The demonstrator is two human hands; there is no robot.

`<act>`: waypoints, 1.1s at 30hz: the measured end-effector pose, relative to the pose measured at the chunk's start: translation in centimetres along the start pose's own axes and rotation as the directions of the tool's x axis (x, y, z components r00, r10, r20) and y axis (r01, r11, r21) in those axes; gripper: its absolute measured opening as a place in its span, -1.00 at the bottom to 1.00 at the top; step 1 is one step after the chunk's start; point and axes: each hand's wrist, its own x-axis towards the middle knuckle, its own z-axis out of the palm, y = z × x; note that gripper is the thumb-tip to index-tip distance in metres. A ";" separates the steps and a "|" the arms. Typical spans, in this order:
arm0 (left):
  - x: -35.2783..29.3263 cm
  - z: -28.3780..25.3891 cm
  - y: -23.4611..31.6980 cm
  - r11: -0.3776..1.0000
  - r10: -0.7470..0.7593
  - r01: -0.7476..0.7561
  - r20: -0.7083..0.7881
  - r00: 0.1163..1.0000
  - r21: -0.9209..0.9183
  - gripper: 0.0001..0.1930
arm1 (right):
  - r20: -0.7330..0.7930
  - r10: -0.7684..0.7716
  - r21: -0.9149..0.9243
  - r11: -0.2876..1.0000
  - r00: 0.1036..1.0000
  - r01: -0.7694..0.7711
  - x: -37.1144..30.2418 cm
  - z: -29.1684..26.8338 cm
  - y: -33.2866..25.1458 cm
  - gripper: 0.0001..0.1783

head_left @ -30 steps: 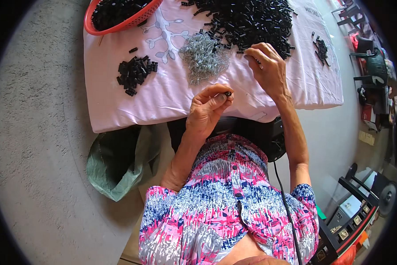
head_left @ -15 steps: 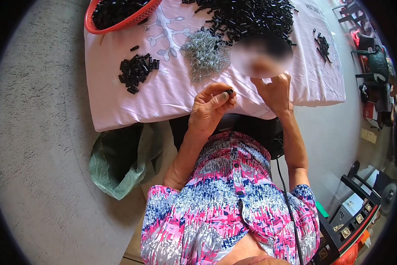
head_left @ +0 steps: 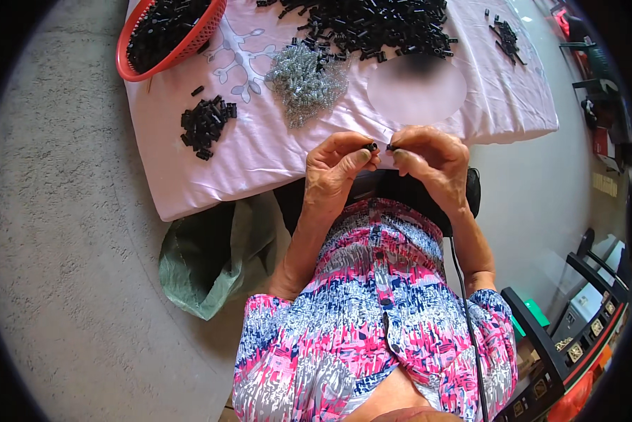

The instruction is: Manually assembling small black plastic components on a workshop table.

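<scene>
My left hand (head_left: 335,165) pinches a small black tubular part (head_left: 371,147), its hollow end pointing right. Facing it, my right hand (head_left: 435,158) is closed on another small black piece (head_left: 391,148). A narrow gap separates the two pieces, just off the table's near edge. Beyond my hands lies a heap of small silvery metal springs (head_left: 305,83). A large pile of black tubular parts (head_left: 393,24) spreads behind it, and a smaller pile (head_left: 207,125) of them sits to the left.
The table (head_left: 273,155) wears a pink cloth. A red basket (head_left: 124,53) of black parts stands at the far left. A few thin black pieces (head_left: 506,41) lie far right. A green sack (head_left: 196,278) gapes below the table's left edge. A black cable (head_left: 462,281) hangs over my front.
My right hand has come back from beside the large pile toward my left hand, now with a small black piece in its fingers. The left hand keeps its tubular part. The view has shifted slightly.
</scene>
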 end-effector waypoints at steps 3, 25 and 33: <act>-0.1 0.1 0.2 0.999 0.026 -0.026 0.001 1.000 0.046 -0.80 | 0.074 -0.167 -0.135 0.975 0.983 0.176 0.1 -0.1 0.6 -0.81; -0.9 1.7 2.0 0.890 0.092 -0.101 0.042 0.995 0.444 -0.81 | 0.175 -0.219 -0.223 0.941 0.960 0.255 -0.4 -0.1 1.0 -0.77; -0.9 2.4 2.4 0.740 0.166 -0.175 0.075 0.983 0.649 -0.83 | 0.208 -0.215 -0.264 0.927 0.954 0.266 -0.6 -0.3 0.6 -0.81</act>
